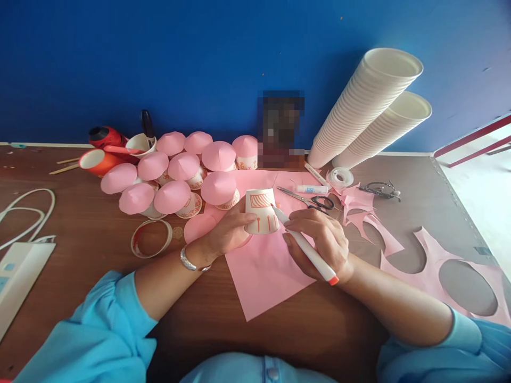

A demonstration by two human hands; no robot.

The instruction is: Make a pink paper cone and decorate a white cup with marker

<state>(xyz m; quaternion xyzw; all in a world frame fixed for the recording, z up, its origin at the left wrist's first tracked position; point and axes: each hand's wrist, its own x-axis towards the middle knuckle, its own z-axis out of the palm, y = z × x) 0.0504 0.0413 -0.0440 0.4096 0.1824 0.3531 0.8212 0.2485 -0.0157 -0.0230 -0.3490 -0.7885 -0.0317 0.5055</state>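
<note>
My left hand (229, 230) is closed around a white paper cup (261, 213), held upside down above the pink paper. Orange-red lines cover part of the cup: a striped band near its top and several upright strokes lower down. In my right hand (321, 239) is a white marker (309, 247) with an orange-red end, its tip at the cup's right side. Whether the tip touches the cup I cannot tell. Beneath both hands lies a sheet of pink paper (263, 284). Left of the cup stand several decorated cups topped with pink paper cones (219, 187).
Behind the sheet are scissors (307, 199), a glue tube (312, 189) and a tape roll (340, 177). Two tall stacks of paper cups (365, 101) lean at the back right. Pink offcuts (423, 271) lie right, a tape ring (151, 239) and a power strip (24, 271) left.
</note>
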